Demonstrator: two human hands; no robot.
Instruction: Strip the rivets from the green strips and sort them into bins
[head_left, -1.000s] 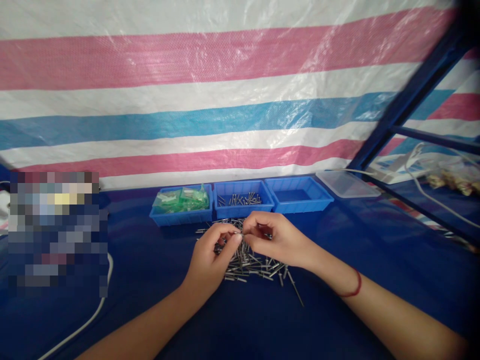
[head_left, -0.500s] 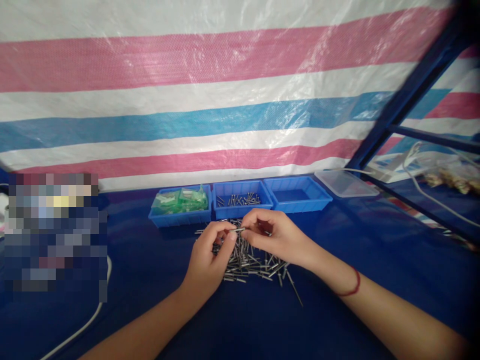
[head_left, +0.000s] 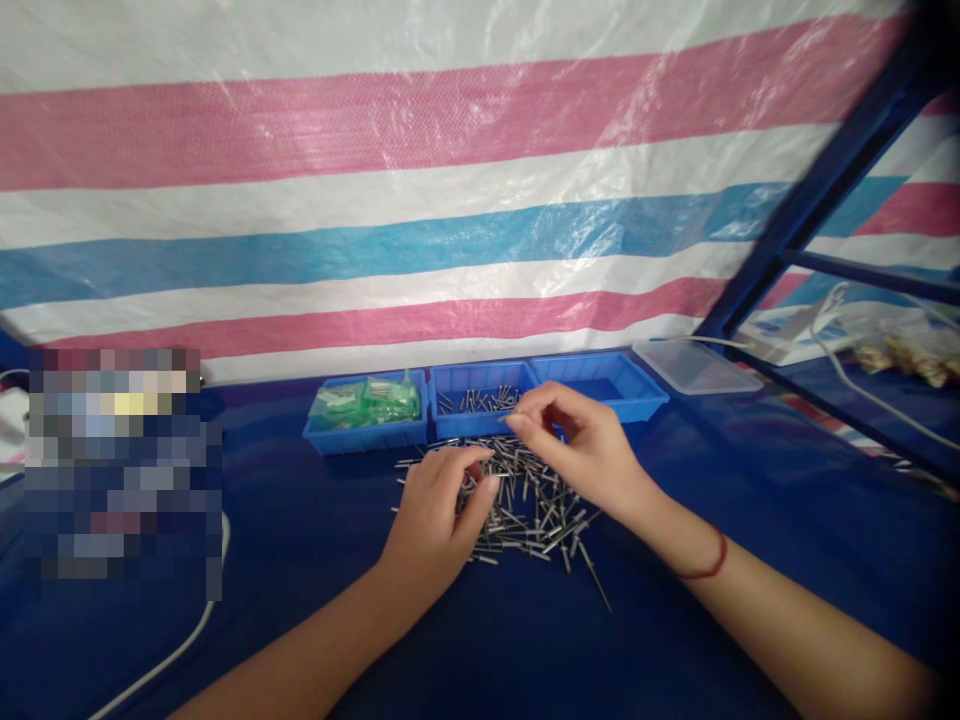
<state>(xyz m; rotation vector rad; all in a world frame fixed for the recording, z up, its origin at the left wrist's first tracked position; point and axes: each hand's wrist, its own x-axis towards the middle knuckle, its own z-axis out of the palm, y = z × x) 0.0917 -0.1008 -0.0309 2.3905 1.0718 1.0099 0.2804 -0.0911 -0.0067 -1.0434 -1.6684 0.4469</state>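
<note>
A loose pile of thin metal pins (head_left: 525, 505) lies on the dark blue table. My left hand (head_left: 439, 515) rests on the pile's left side, fingers curled, thumb and forefinger pinching among the pins. My right hand (head_left: 574, 440) is raised over the front edge of the middle blue tray (head_left: 480, 400), pinching a single pin at its fingertips. That tray holds a few pins. A red string circles my right wrist.
A blue tray with green plastic bags (head_left: 365, 405) stands left of the middle one, another blue tray (head_left: 600, 385) to the right, then a clear plastic lid (head_left: 694, 365). A white cable (head_left: 172, 650) runs at the lower left. A blue metal frame (head_left: 817, 200) rises at right.
My hands have parted. The right hand moved up and away to the middle tray with a pin; the left hand dropped onto the pile.
</note>
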